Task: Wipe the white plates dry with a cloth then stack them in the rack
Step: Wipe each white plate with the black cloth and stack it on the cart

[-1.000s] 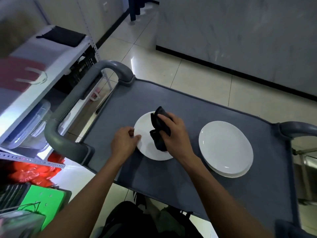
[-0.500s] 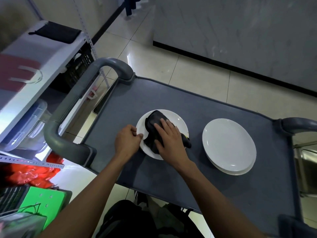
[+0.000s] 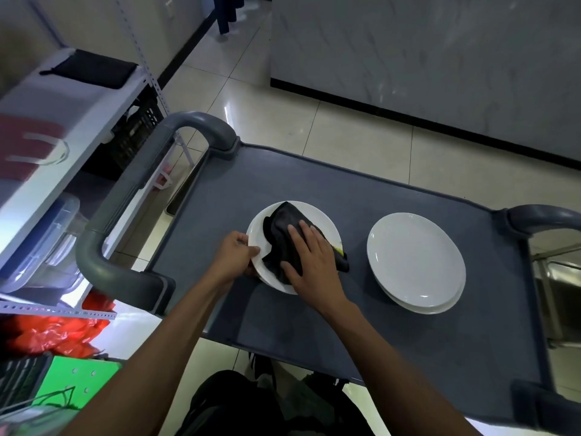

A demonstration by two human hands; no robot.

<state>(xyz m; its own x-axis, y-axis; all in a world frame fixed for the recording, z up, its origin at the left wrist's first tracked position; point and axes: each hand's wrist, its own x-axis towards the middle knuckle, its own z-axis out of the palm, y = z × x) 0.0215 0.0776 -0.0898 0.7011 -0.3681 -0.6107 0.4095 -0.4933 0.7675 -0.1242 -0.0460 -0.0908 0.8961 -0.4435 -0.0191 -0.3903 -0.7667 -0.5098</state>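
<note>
Plate (image 3: 317, 221): flat, face up, cart (image 3: 393, 335) centre-left. Cloth (image 3: 283, 234) runs far-left to near-right, pressed by flat right hand (image 3: 311, 262). Left hand (image 3: 234, 258) pinches rim. Plate stack (image 3: 415, 262) just right.

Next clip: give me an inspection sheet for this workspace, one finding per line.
Surface: grey cart top, handles at both ends.
Job's things: white plate under black cloth; stack of white plates to its right; rack not identifiable.
Clutter: nothing seen on cart.
Hands: left hand grips plate's rim; right hand presses cloth flat.
Cables: nothing seen.
Surroundings: tiled floor, white shelving, red bag.
</note>
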